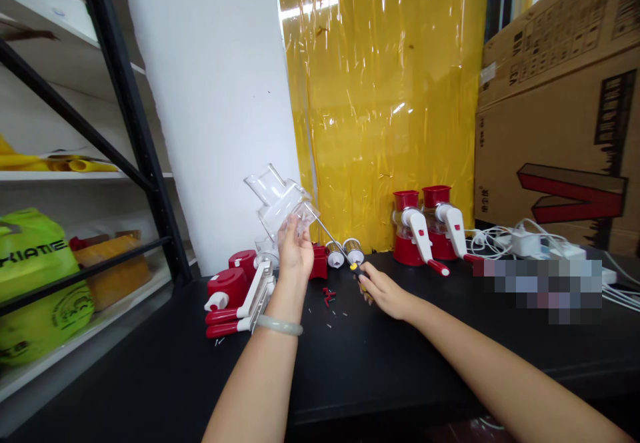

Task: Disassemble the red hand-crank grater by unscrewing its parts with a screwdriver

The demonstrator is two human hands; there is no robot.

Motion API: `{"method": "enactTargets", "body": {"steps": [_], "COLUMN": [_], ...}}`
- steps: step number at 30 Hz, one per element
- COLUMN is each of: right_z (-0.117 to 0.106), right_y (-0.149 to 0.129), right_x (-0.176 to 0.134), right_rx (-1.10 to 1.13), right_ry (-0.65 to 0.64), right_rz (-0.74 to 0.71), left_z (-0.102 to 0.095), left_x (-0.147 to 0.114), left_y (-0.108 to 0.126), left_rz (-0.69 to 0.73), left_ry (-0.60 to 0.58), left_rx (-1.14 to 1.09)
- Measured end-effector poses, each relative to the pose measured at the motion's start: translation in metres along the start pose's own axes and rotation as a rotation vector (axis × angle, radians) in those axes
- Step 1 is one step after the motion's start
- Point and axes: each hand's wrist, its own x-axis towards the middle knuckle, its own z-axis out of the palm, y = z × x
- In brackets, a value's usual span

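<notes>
My left hand (296,251) grips a clear plastic grater housing (280,203), raised above the black table and tilted. A screwdriver (356,268) with a black and yellow handle is held in my right hand (383,290). Its long shaft slants up to the left, and the tip reaches the housing's right side. Beneath and behind my hands lie two drum graters (353,251), small red parts (329,296) and several tiny screws (329,326). To the left of my left wrist are red bases (227,286) and white crank arms with red handles (223,323).
Two assembled red and white rotary graters (409,230) stand at the back right. Beside them are tangled white cables and chargers (525,240). A large cardboard box (555,130) rises on the right. Shelves with a black frame (117,90) border the left side, and a yellow plastic curtain (385,96) hangs behind.
</notes>
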Motion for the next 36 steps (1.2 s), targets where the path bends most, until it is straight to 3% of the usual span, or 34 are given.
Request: {"method": "enactTargets", "body": {"steps": [8,14,19,25,32,36], "right_z": [0.010,0.007,0.004,0.008,0.010,0.009], "right_y": [0.004,0.013,0.015,0.020,0.025,0.022], "right_x": [0.002,0.008,0.010,0.012,0.016,0.016], "right_rx": [0.018,0.096,0.186,0.193,0.186,0.134], "right_ry": [-0.030,0.021,0.063,0.069,0.032,0.033], "right_rz": [-0.056,-0.083,-0.037,0.039,0.160,0.137], "left_z": [0.006,0.033,0.051,0.053,0.045,0.040], "left_x": [-0.001,0.006,0.010,0.007,0.004,0.011], "left_y": [0.000,-0.009,-0.029,-0.043,-0.041,-0.037], "left_rz": [0.004,-0.049,-0.082,-0.161,-0.262,-0.254], "left_ry": [-0.072,-0.277,-0.359,-0.349,-0.348,-0.323], "left_rx": [0.076,0.179,0.234,0.242,0.235,0.225]}}
